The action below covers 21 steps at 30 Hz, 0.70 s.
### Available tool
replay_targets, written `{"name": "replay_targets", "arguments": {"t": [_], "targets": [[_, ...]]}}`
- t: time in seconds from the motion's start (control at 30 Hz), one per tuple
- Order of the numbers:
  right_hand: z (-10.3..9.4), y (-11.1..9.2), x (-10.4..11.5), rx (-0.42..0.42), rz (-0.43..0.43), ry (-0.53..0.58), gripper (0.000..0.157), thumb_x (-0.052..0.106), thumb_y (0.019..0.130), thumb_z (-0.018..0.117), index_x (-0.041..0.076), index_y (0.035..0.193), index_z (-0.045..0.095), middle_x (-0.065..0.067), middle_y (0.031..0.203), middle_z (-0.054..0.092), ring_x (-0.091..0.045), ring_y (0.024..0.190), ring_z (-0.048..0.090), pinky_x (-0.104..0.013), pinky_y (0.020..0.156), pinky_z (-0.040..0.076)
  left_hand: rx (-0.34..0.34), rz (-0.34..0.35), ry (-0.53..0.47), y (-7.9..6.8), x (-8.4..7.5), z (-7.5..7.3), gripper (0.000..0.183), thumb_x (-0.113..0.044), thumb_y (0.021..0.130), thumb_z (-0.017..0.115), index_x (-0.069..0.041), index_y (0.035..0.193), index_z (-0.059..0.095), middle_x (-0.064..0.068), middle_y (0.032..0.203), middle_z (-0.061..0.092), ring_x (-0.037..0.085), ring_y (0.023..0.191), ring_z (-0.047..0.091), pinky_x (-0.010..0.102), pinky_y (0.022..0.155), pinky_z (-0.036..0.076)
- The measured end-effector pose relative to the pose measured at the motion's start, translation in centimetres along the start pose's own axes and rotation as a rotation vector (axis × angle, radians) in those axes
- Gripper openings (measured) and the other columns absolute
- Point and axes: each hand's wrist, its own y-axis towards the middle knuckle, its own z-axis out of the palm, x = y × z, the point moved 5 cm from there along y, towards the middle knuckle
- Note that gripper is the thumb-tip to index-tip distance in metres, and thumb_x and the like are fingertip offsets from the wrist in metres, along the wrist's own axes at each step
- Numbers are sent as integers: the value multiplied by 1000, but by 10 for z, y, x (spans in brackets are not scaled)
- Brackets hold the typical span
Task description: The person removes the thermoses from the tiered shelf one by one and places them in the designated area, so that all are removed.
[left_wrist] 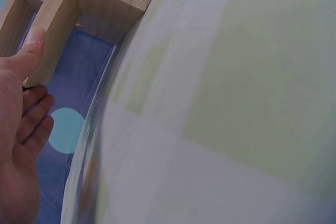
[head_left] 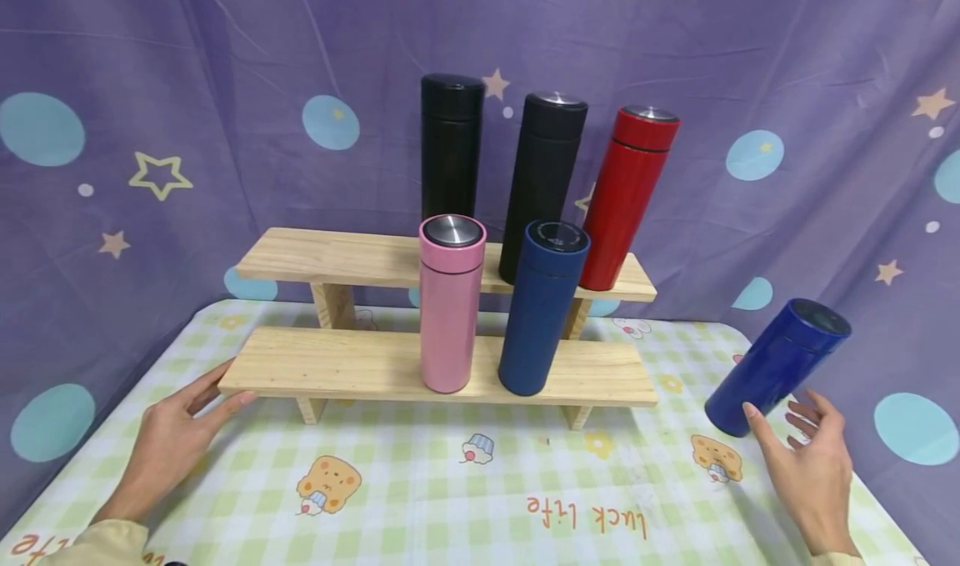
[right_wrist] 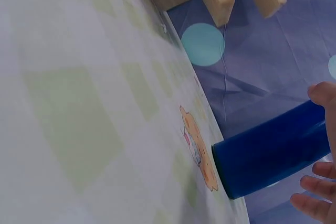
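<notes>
At the left end of a two-tier wooden display stand (head_left: 322,366), my left hand (head_left: 168,433) holds the lower board, the thumb (left_wrist: 35,38) on its front edge. My right hand (head_left: 813,466) is beside a glossy blue thermos (head_left: 772,374) with a dark lid; the thumb overlaps its lower side. In the right wrist view the other fingers (right_wrist: 317,184) look apart from the thermos. A pink thermos (head_left: 450,316) and a matte navy thermos (head_left: 542,316) stand on the lower board. Two black thermoses (head_left: 452,149) (head_left: 546,166) and a red thermos (head_left: 630,199) occupy the upper board.
A green-and-white checked tablecloth (head_left: 405,483) with cartoon prints covers the table. Behind it hangs a purple curtain (head_left: 247,74) with stars and blue dots. The glossy blue thermos is right of the stand, near the table's right edge.
</notes>
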Motion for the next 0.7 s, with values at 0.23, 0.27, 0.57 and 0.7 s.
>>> {"name": "replay_targets", "arguments": {"t": [0.23, 0.27, 0.57, 0.7], "targets": [[4, 9, -5, 23, 22, -23, 87, 36, 93, 80, 8, 160, 31, -22, 144, 56, -44, 124, 56, -10, 86, 41, -9, 10, 0, -1, 1, -1, 74, -44, 100, 71, -9, 158, 43, 28, 139, 55, 59, 128, 48, 76, 97, 40], [4, 10, -6, 23, 21, -23, 88, 36, 93, 80, 8, 160, 31, -22, 144, 56, -43, 124, 56, -10, 86, 41, -11, 10, 0, 0, 1, -1, 74, -44, 99, 71, -9, 158, 43, 28, 139, 56, 59, 128, 48, 76, 97, 40], [10, 21, -9, 10, 22, -17, 88, 37, 92, 80, 10, 161, 32, -22, 145, 55, -38, 122, 55, -11, 80, 37, -13, 8, -10, 0, -1, -1, 74, -44, 99, 72, -8, 158, 43, 32, 137, 55, 63, 129, 44, 79, 97, 37], [12, 25, -9, 1, 31, -7, 89, 37, 92, 80, 10, 161, 31, -23, 145, 54, -38, 122, 55, -13, 82, 39, 7, -5, -15, 0, 1, -1, 76, -45, 100, 71, -9, 159, 41, 33, 139, 53, 63, 130, 43, 79, 96, 39]]}}
